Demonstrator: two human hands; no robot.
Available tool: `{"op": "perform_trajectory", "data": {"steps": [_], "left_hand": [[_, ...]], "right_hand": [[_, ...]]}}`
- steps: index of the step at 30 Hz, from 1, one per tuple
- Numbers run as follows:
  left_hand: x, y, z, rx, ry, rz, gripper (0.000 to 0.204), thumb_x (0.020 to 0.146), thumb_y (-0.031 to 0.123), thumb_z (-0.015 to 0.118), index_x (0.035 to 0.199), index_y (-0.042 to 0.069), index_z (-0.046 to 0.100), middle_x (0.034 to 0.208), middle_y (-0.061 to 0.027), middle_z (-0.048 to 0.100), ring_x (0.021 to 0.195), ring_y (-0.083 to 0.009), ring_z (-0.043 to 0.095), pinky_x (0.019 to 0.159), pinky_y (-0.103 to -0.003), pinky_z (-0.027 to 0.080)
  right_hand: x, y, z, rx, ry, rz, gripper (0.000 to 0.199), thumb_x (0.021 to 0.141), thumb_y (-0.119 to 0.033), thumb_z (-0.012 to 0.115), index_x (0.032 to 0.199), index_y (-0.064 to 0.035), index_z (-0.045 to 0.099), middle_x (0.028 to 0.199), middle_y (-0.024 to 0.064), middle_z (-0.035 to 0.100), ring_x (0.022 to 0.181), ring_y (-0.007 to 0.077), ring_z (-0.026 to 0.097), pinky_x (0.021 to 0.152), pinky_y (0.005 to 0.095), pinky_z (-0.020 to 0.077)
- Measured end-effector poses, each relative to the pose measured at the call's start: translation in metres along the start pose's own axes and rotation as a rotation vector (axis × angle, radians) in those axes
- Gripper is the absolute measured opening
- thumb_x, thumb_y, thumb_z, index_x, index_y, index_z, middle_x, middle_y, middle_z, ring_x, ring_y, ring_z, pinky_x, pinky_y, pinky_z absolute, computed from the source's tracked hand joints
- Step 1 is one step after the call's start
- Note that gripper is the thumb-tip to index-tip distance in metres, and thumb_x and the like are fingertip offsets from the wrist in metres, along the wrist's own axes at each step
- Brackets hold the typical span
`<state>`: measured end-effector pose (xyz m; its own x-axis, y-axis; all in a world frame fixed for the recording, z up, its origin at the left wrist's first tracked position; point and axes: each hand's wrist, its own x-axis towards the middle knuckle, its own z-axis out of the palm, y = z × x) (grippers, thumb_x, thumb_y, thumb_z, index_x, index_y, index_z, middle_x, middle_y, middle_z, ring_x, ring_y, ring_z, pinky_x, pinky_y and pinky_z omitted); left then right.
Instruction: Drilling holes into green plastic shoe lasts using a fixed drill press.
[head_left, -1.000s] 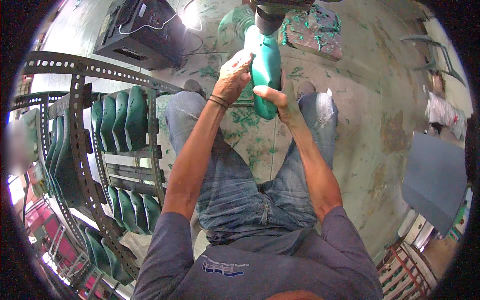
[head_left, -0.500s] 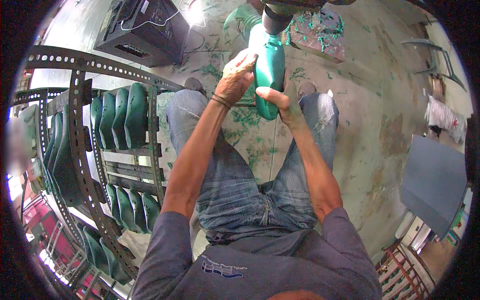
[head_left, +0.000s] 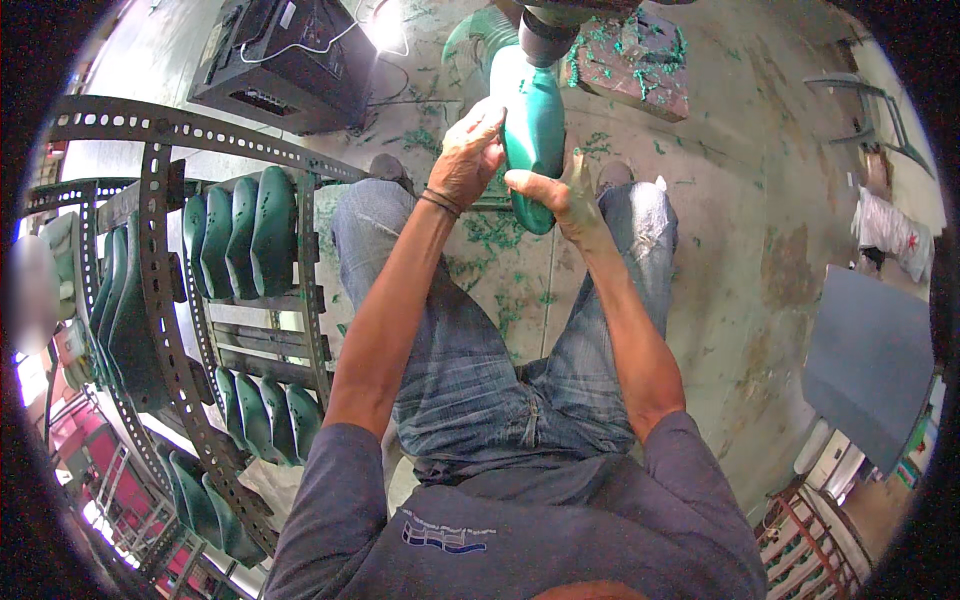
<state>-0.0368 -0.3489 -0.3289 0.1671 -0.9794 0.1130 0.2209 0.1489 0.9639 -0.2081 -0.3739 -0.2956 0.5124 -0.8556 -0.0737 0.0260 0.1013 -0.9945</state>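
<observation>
Between my knees I grip a glossy green shoe last [head_left: 533, 125], its far end against a dark machine's round tool head [head_left: 546, 42]. On the last's left side my left hand [head_left: 470, 155] is closed, fingers forward along the edge. My right hand [head_left: 565, 200] holds the nearer end, thumb across the top and fingers round the right side, partly hidden. Where the tool head meets the last is hard to make out. A ribbed green hose [head_left: 468, 45] shows just behind the last.
A perforated metal rack [head_left: 155, 235] on my left carries several green lasts [head_left: 272, 228]. A black box-shaped unit [head_left: 285, 70] stands far left near a bright lamp [head_left: 390, 25]. Green shavings lie on the floor and on a block [head_left: 625, 68]. A grey panel [head_left: 868, 365] stands right.
The last has shifted slightly up and left and turned a little, with both hands following. My right fingers show more along its right side. Both hands keep their hold.
</observation>
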Motion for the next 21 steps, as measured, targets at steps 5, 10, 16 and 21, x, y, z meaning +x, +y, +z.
{"op": "perform_trajectory", "data": {"steps": [5, 10, 16, 21], "left_hand": [[0.002, 0.001, 0.002, 0.223, 0.001, 0.128, 0.031, 0.097, 0.013, 0.057, 0.125, 0.000, 0.055, 0.113, -0.0059, 0.060, 0.092, -0.0132, 0.058, 0.080, -0.026, 0.050], [0.007, -0.015, -0.006, 0.360, 0.000, 0.106, 0.037, 0.089, 0.002, 0.056, 0.126, 0.001, 0.055, 0.120, -0.0160, 0.060, 0.102, -0.0274, 0.063, 0.090, -0.033, 0.051], [0.006, -0.006, -0.006, 0.921, -0.037, 0.420, 0.038, 0.088, -0.001, 0.056, 0.125, 0.003, 0.056, 0.122, -0.0169, 0.059, 0.104, -0.0301, 0.062, 0.091, -0.034, 0.051], [0.002, 0.000, 0.002, 0.242, -0.030, 0.134, 0.035, 0.093, 0.002, 0.054, 0.129, 0.002, 0.052, 0.121, -0.0130, 0.059, 0.104, -0.0268, 0.061, 0.089, -0.033, 0.052]], "right_hand": [[0.002, -0.012, 0.001, 0.056, -0.028, -0.043, 0.034, 0.072, -0.020, 0.078, 0.098, -0.0001, 0.068, 0.084, 0.0048, 0.067, 0.075, 0.0140, 0.064, 0.072, 0.0293, 0.0520], [0.004, -0.005, -0.001, 0.038, -0.008, -0.040, 0.035, 0.072, -0.020, 0.078, 0.098, 0.0003, 0.068, 0.084, 0.0049, 0.067, 0.075, 0.0137, 0.064, 0.071, 0.0291, 0.0521], [0.003, 0.003, -0.005, 0.075, -0.015, 0.065, 0.053, 0.068, -0.020, 0.081, 0.112, 0.0000, 0.059, 0.097, 0.0090, 0.066, 0.084, 0.0190, 0.064, 0.078, 0.0328, 0.0521], [0.003, -0.003, -0.004, 0.053, -0.036, 0.047, 0.076, 0.065, -0.022, 0.084, 0.128, -0.0014, 0.048, 0.109, 0.0128, 0.063, 0.095, 0.0239, 0.063, 0.085, 0.0368, 0.0514]]}}
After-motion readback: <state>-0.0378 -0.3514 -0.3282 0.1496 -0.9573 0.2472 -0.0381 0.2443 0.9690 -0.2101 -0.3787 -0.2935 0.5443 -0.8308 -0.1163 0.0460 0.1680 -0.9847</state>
